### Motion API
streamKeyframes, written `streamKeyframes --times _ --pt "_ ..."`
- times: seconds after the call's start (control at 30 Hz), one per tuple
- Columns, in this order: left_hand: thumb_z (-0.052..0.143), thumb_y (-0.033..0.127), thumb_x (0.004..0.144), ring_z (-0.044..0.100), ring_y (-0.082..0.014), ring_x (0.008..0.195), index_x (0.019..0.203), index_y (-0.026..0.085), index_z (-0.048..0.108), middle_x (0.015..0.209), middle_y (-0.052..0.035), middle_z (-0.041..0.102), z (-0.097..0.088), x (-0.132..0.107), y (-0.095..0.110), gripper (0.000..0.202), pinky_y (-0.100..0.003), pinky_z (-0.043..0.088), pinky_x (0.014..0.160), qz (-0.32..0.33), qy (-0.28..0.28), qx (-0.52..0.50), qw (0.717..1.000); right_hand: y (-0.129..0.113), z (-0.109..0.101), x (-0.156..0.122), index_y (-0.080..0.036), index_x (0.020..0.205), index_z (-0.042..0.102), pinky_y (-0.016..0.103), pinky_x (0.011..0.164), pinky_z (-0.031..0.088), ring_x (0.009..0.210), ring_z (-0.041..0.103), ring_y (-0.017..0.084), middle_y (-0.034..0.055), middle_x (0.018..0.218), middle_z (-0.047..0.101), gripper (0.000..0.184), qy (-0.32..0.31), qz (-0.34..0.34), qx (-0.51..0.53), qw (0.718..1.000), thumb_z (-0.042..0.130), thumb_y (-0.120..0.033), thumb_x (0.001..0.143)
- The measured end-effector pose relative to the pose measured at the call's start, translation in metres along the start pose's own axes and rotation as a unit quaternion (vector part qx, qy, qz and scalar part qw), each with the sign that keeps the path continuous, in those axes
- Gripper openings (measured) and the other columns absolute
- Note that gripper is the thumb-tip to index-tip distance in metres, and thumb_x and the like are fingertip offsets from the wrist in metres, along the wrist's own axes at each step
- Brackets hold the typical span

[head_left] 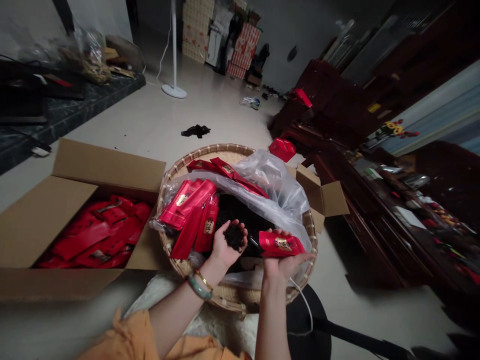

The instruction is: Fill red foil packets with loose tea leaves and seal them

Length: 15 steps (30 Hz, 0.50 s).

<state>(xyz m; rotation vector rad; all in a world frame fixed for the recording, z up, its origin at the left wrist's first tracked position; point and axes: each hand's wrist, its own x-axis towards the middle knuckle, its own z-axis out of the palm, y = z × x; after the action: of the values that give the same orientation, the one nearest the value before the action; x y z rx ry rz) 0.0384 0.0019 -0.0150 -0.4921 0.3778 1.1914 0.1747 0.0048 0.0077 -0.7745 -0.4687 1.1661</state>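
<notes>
Red pouch (282,243): clasped in right hand (278,266) above woven basket (237,296). Dark leaves (234,237): heaped, uncovered, in left hand (222,252) with fingers curled upward; probably risked spilling through any tilt or finger gap.

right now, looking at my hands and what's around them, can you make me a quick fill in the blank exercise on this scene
1. The left hand cups a dark clump in its upturned ____.
2. The packet in the right hand is mainly ____ in colour.
3. The big open box, to the left of the woven basket, is made of ____.

Missing words: palm; red; cardboard.
</notes>
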Motion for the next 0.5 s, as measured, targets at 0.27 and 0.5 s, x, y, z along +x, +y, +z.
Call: streamKeyframes --times 0.27,0.5 --pt "0.051 0.026 0.084 0.059 -0.0122 0.054 0.077 0.016 0.06 0.066 -0.0025 0.061 0.002 -0.003 0.002 0.015 -0.018 0.038 0.04 -0.011 0.007 0.042 0.999 0.011 0.0 -0.005 -0.024 0.083 0.067 0.048 0.103 0.036 0.094 0.063 0.02 -0.0021 0.088 0.07 0.035 0.031 0.051 0.12 0.991 0.07 -0.054 0.065" --pt "0.053 0.022 0.083 0.056 -0.0094 0.049 0.079 0.015 0.062 0.064 -0.0017 0.061 0.003 -0.006 0.01 0.012 -0.015 0.036 0.039 -0.015 0.053 0.084 0.995 0.034 -0.004 -0.013 -0.031 0.095 0.064 0.053 0.102 0.034 0.099 0.063 0.022 -0.0036 0.096 0.07 0.036 0.028 0.053 0.098 0.993 0.072 -0.051 0.067"
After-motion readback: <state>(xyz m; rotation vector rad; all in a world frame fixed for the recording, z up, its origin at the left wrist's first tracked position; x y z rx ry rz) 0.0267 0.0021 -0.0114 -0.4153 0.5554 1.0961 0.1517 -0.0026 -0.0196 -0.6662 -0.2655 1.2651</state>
